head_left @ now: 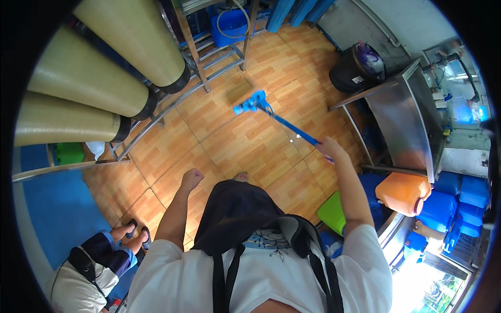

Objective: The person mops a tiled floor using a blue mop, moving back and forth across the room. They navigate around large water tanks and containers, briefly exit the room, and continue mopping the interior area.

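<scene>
My right hand point(332, 149) is closed round the upper end of a blue long-handled tool point(293, 128), which looks like a mop or brush. Its shaft slants forward and left to a bulky blue head point(253, 102). The head is slightly blurred and over the tiled floor point(229, 143); whether it touches the tiles I cannot tell. My left hand point(193, 179) is a loose fist held out in front on the left, with nothing visible in it. Below it and to the right, a dark apron point(235, 214) hangs from my front, and one foot point(241, 176) shows past its hem.
Large beige tanks point(125, 41) line the far left behind a metal frame point(141, 136). A black bin point(350, 70) and a steel table point(407, 122) stand right. Orange point(399, 193) and blue jugs point(437, 211) are stacked near right. Another person point(88, 268) is at lower left.
</scene>
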`<action>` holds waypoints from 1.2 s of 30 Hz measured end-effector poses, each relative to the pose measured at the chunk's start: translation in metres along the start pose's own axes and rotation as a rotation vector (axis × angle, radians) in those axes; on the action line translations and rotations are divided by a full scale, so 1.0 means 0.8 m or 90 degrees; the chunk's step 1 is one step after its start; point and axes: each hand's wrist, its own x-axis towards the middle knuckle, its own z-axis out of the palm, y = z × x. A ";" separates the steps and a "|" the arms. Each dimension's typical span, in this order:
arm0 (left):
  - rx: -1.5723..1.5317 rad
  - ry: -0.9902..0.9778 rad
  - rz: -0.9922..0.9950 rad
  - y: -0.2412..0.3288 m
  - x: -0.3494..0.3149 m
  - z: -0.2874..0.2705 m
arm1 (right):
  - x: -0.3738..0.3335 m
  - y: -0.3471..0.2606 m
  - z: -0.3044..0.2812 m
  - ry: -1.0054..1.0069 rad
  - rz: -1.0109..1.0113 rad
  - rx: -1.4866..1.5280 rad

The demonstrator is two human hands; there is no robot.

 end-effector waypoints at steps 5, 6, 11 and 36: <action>0.033 0.001 -0.039 -0.013 -0.006 -0.016 | 0.172 -0.042 0.054 0.012 0.027 0.200; 0.041 -0.006 -0.056 -0.023 -0.015 -0.017 | 0.197 -0.049 0.068 0.009 0.031 0.216; 0.153 -0.061 -0.103 -0.070 -0.067 -0.001 | 0.209 0.022 0.180 0.056 0.055 0.308; 0.308 -0.226 0.060 -0.020 -0.188 0.246 | -0.417 0.518 0.530 -0.531 0.413 -0.051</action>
